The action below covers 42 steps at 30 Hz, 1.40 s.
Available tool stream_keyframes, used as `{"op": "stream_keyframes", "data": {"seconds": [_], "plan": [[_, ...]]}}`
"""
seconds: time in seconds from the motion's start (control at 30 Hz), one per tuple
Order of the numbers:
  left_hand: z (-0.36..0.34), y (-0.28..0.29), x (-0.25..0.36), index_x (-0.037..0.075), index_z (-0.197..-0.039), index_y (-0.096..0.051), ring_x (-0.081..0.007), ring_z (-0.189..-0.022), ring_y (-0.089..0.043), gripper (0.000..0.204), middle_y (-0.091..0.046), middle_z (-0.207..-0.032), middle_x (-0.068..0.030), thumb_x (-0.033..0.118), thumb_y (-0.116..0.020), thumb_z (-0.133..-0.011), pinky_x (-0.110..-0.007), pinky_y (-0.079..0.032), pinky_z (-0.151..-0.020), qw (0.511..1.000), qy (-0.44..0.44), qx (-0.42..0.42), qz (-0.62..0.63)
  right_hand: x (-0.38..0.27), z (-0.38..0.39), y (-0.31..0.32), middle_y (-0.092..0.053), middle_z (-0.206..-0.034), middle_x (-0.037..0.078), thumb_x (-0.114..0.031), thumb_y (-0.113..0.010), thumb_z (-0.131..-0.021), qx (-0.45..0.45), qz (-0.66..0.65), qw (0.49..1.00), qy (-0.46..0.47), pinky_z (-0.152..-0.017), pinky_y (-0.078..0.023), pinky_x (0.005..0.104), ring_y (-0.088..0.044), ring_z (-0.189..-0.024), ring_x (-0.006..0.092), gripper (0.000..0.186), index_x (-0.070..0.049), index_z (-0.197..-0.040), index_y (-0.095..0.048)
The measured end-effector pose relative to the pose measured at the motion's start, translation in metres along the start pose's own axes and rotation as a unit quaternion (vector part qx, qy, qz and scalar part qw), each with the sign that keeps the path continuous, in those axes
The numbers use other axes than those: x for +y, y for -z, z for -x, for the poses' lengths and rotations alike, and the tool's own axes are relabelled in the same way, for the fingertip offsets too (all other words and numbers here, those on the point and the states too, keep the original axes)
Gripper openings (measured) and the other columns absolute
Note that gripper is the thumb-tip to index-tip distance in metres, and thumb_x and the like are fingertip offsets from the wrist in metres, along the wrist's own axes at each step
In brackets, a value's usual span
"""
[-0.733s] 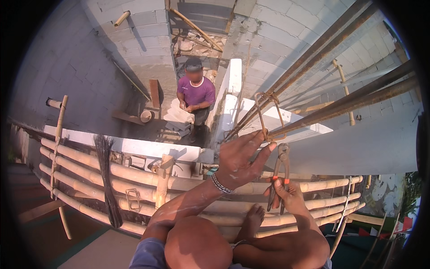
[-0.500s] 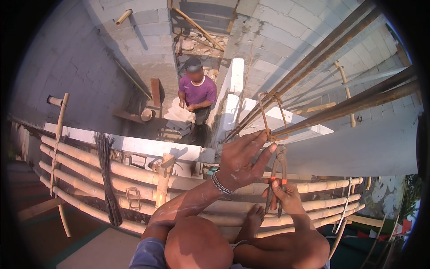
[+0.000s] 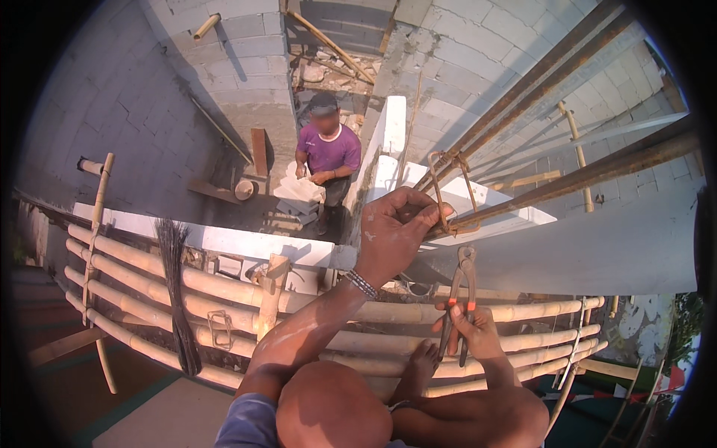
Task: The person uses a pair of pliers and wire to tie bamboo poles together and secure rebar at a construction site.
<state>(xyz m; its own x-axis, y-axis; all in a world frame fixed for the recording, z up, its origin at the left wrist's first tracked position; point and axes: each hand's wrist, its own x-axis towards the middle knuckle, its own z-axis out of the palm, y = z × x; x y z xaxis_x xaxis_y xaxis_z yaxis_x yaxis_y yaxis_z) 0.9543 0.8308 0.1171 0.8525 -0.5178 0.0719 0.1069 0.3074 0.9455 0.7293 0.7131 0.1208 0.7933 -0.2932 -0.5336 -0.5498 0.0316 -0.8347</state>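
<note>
Sunny building site, walls of pale grey blocks [image 3: 478,63] all round, and the person is perched up on a row of round tan bamboo poles [image 3: 224,290], one bare foot [image 3: 424,358] planted there. Down below, a co-worker in a purple shirt [image 3: 328,153] stands by some grey slabs. The thing being worked on is a rust-brown ring of bent steel rod [image 3: 438,187], out front and a bit right of centre, set on the long rusty steel bars [image 3: 523,93], with bars meeting it near the top and at the bottom. The left hand [image 3: 396,231] has its fingertips pinched on the ring's lower left corner; if there's thin wire in there too, it's too small to make out. The right hand [image 3: 478,332] is wrapped round the handles of worn metal pincers with orange bands [image 3: 467,275], their head pointing up just below the ring, not touching it. As for progress, I'd call it partway: the ring is on the bars, but whether that corner is fastened can't be told. A loose rectangular wire ring [image 3: 211,327] lies off the bars, on the bamboo, near a bundle of thin black wire [image 3: 178,299] that's clearly not all used up.
</note>
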Motion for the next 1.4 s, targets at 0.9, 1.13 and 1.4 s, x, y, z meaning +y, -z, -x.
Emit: {"op": "stream_keyframes", "data": {"seconds": [0.9, 1.13, 1.4], "plan": [[0.025, -0.005, 0.019, -0.005, -0.109, -0.066, -0.0136, -0.098, -0.068, 0.032, -0.072, -0.1, -0.0104, 0.019, -0.08, -0.092, -0.028, -0.056, -0.087, 0.986, 0.073, 0.003, 0.15, 0.028, -0.012, -0.003, -0.072, -0.079, 0.016, -0.034, -0.053, -0.107, 0.045, -0.066, 0.997, 0.015, -0.044, -0.045, 0.027, -0.055, -0.042, 0.0154, 0.044, 0.007, -0.117, -0.065], [0.019, -0.003, 0.014, -0.002, -0.113, -0.068, -0.0107, -0.099, -0.064, 0.029, -0.072, -0.103, -0.0063, 0.021, -0.073, -0.097, -0.028, -0.049, -0.092, 0.971, 0.131, -0.037, 0.198, 0.033, -0.015, -0.004, -0.072, -0.079, 0.015, -0.034, -0.053, -0.107, 0.047, -0.081, 0.996, 0.011, -0.045, -0.045, 0.0263, -0.055, -0.044, 0.0142, 0.044, 0.006, -0.118, -0.066], [0.01, 0.003, 0.009, -0.002, -0.115, -0.068, -0.0132, -0.107, -0.06, 0.026, -0.07, -0.109, -0.0067, 0.019, -0.064, -0.101, -0.031, -0.042, -0.1, 0.945, 0.145, -0.087, 0.282, 0.036, -0.016, -0.002, -0.073, -0.079, 0.013, -0.03, -0.055, -0.107, 0.048, -0.109, 0.993, -0.009, -0.049, -0.045, 0.025, -0.055, -0.044, 0.012, 0.036, 0.003, -0.115, -0.068]]}}
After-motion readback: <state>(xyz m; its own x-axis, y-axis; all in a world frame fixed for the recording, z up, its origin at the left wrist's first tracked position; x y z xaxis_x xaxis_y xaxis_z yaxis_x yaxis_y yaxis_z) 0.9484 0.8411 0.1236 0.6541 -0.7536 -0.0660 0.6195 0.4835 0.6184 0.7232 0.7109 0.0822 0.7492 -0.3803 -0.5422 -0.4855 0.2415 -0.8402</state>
